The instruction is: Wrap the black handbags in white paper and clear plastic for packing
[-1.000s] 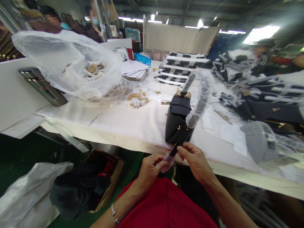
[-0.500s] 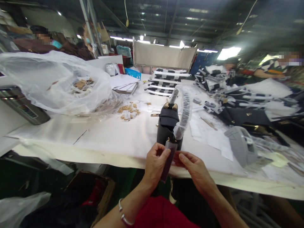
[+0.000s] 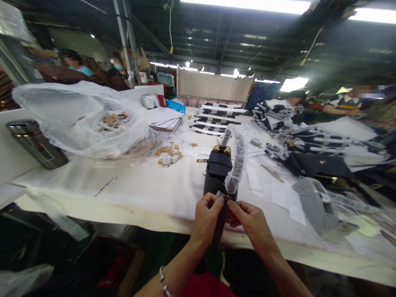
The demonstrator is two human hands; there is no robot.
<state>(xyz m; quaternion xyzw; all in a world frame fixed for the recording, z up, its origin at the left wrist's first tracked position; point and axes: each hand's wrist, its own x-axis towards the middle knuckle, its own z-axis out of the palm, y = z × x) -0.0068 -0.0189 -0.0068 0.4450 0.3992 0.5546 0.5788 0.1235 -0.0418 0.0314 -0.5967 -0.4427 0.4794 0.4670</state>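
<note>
A small black handbag [image 3: 217, 171] stands upright near the front edge of the white table [image 3: 148, 194]. Its curved handle [image 3: 237, 161] is wrapped in clear plastic. A dark strap [image 3: 218, 225] in a thin plastic sleeve hangs from the bag's near side. My left hand [image 3: 206, 216] is closed, pinching the top of that strap. My right hand [image 3: 249, 220] is closed too, its fingertips pinching the strap's plastic beside the left hand.
A big clear plastic bag [image 3: 83, 119] of tags lies at the left, with a steel flask [image 3: 35, 144] beside it. Loose tags [image 3: 167, 153] and stacked striped bags [image 3: 218, 117] lie farther back. A grey bag [image 3: 314, 202] and dark bags [image 3: 315, 165] lie right. Other people sit around the table.
My hands rose with the strap from below the table edge up to the bag's near side. The view tilted upward, showing more ceiling.
</note>
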